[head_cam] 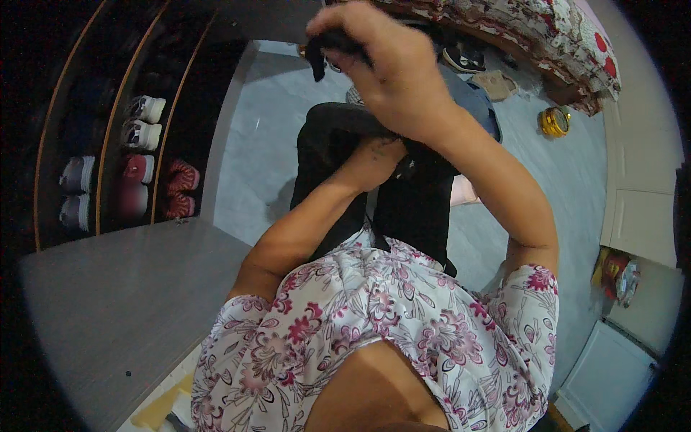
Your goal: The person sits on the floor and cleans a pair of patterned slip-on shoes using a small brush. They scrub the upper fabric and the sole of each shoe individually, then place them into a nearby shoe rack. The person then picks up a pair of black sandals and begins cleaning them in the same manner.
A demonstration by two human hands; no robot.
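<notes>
My right hand (399, 70) is raised at the top centre with its fingers curled around a small black object (317, 56), which I cannot identify; the hand is slightly blurred. Below it, my left hand (375, 164) rests over my lap between my black-trousered knees (413, 210). Its fingers are hidden under dark material, and what they hold cannot be made out.
Shelves on the left hold several pairs of shoes (143, 135) above a grey bench top (129, 281). Shoes (464, 59), a tan slipper (494, 85) and a round gold container (554, 122) lie on the grey floor beside a patterned cover (561, 38).
</notes>
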